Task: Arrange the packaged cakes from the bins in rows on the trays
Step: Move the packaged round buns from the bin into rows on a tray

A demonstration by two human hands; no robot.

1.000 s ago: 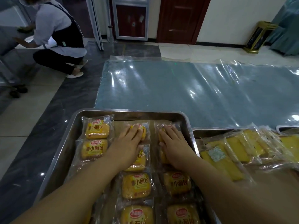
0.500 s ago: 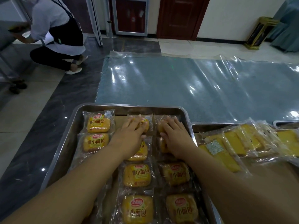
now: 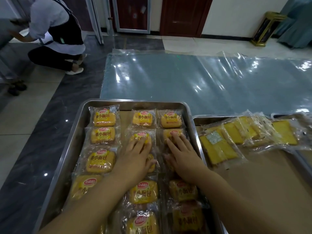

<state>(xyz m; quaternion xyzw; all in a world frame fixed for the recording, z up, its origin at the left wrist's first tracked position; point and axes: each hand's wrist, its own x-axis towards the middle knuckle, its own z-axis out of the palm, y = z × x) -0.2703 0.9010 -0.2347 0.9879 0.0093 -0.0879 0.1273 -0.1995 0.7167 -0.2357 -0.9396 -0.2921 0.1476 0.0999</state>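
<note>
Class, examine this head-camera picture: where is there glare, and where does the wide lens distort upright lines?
Head view: white glare streaks the clear plastic sheet and dots the dark floor tiles; the white door frame and gold stand lean outward toward the picture's edges; the nearest packaged cakes look soft.

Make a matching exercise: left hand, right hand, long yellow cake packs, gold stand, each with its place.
Things: 1 left hand; 2 right hand; 3 long yellow cake packs; 4 gold stand.
Places: A by the far wall; B on the middle column of small cakes; C on the second tray; D on the right column.
Pairs: 1-B; 2-D; 3-C; 4-A.
</note>
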